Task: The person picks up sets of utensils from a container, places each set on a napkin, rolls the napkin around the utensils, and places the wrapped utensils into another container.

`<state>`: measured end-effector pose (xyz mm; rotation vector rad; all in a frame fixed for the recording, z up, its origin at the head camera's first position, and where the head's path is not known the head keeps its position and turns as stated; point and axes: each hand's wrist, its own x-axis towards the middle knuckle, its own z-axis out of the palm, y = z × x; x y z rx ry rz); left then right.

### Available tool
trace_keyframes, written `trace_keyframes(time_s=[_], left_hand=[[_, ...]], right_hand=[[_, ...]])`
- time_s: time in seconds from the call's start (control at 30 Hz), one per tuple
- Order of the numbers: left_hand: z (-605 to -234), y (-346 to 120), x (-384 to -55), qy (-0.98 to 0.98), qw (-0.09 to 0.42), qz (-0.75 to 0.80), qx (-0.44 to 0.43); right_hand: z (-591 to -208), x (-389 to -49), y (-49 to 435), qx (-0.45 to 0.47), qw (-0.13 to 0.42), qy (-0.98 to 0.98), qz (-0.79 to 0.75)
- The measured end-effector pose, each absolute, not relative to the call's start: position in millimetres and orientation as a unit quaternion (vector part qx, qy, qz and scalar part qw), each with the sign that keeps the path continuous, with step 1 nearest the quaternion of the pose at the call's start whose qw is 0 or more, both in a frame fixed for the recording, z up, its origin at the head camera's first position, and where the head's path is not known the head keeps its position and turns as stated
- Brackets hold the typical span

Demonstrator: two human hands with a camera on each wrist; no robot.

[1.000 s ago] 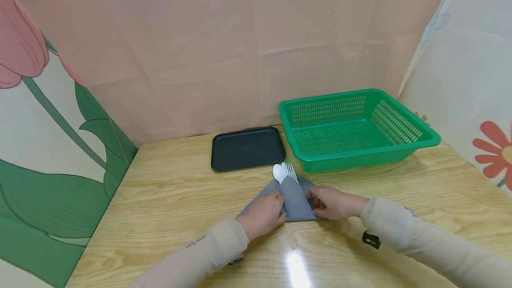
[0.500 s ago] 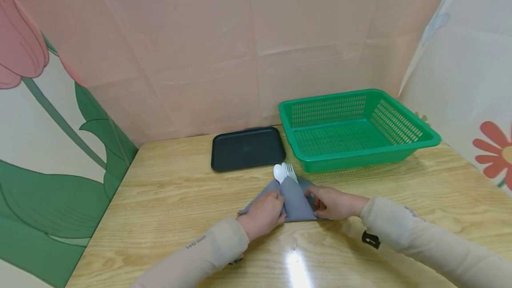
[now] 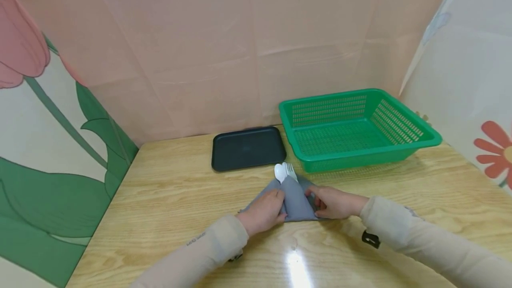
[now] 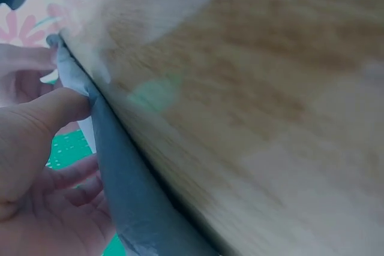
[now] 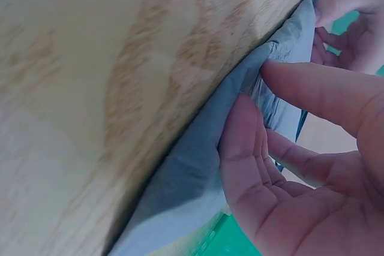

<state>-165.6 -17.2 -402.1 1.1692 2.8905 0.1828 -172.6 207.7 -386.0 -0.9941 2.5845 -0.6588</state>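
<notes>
A grey napkin [image 3: 298,201] lies folded on the table, its near flap wrapped over white cutlery. From its top stick out a white spoon [image 3: 279,171] and a white fork [image 3: 290,170], with another white tip between them that is too small to identify. My left hand [image 3: 262,211] pinches the left part of the napkin, the thumb on its near edge [image 4: 120,166]. On the other side, my right hand [image 3: 332,202] holds the napkin's right part between thumb and fingers, as the right wrist view shows. The cutlery handles are hidden inside the fold.
Behind the napkin lies a black rectangular tray [image 3: 249,149]. A green plastic basket [image 3: 362,152] with slotted walls stands at the back right, close to the right hand. The wooden table [image 3: 172,181] ends at a pink-curtained wall.
Both hands stay almost in place. The napkin flap and cutlery tips shift very slightly between the frames.
</notes>
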Motion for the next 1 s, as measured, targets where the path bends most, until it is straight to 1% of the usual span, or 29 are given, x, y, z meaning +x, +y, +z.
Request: trace_keyframes(time_s=[0.17, 0.47, 0.67, 1.0], left_hand=[[-401.0, -16.3, -166.4, 0.918, 0.023, 0.068, 0.389], [-400.7, -15.4, -166.9, 0.906, 0.001, -0.003, 0.424], [-395.5, -11.1, -163.6, 0.908, 0.005, -0.043, 0.416], [-389.6, -5.9, -158.7, 0.921, 0.035, -0.049, 0.385]], right_hand=[[-384.9, -172.0, 207.9, -0.334, 0.155, 0.902, -0.224], [-383.8, -172.6, 207.1, -0.338, 0.153, 0.901, -0.225], [-381.5, -173.3, 206.7, -0.324, 0.169, 0.902, -0.23], [-382.1, -174.5, 207.1, -0.326, 0.169, 0.898, -0.241]])
